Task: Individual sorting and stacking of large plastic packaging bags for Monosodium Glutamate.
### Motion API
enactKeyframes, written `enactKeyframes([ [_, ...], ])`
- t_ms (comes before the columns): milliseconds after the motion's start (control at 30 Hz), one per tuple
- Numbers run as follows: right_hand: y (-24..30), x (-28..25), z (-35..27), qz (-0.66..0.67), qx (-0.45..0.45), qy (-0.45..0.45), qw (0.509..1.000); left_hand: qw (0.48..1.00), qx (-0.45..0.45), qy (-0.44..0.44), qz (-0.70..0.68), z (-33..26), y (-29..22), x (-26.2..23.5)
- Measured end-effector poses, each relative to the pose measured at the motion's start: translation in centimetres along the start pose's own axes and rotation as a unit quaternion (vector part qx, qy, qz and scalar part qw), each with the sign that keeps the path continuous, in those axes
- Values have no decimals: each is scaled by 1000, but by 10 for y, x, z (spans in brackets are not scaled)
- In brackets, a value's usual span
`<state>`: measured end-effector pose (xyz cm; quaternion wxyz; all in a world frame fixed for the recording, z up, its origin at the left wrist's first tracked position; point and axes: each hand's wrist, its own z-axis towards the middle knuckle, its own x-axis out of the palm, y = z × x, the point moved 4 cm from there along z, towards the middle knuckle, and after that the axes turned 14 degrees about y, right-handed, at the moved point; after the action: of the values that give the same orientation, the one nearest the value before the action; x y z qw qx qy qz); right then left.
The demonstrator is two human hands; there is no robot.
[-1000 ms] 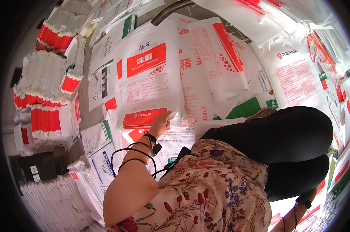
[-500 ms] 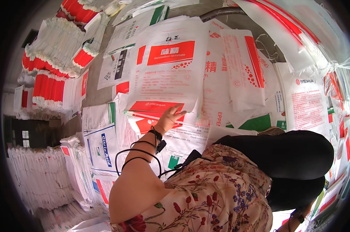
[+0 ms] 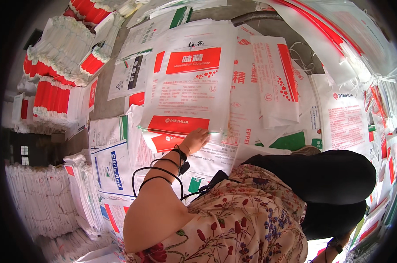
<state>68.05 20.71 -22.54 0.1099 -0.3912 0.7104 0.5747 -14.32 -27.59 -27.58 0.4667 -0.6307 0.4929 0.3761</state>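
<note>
A flat white woven sack [image 3: 187, 96] with red printed panels lies in front of me, on top of other sacks. My left hand [image 3: 195, 141] is at its near edge, fingers bent and drawn together over the hem, which they appear to pinch. Dark cords loop around that wrist and forearm. Under the hem shows the red panel of another sack [image 3: 164, 143]. My right hand [image 3: 348, 236] is at the lower right, beyond a dark wristband; my leg hides most of it, and its fingers cannot be seen.
Bundled sacks [image 3: 53, 98] are stacked at the left, with a tall white pile [image 3: 42, 201] below them. Loose printed sacks [image 3: 343, 116] spread over the right. A dark curved tube [image 3: 256, 15] lies at the back. My dark-clothed legs [image 3: 312, 175] fill the right foreground.
My left hand has drawn back toward me from the sack's red panel to its near edge. Its fingers, stretched out before, are now bent together there.
</note>
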Motion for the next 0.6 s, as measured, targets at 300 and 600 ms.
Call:
enactKeyframes([
  [300, 80, 10, -54, 32, 12, -24, 999, 988, -26, -61, -141, 39, 16, -20],
  [600, 354, 31, -118, -177, -190, -116, 959, 960, 170, -57, -216, 201, -171, -231],
])
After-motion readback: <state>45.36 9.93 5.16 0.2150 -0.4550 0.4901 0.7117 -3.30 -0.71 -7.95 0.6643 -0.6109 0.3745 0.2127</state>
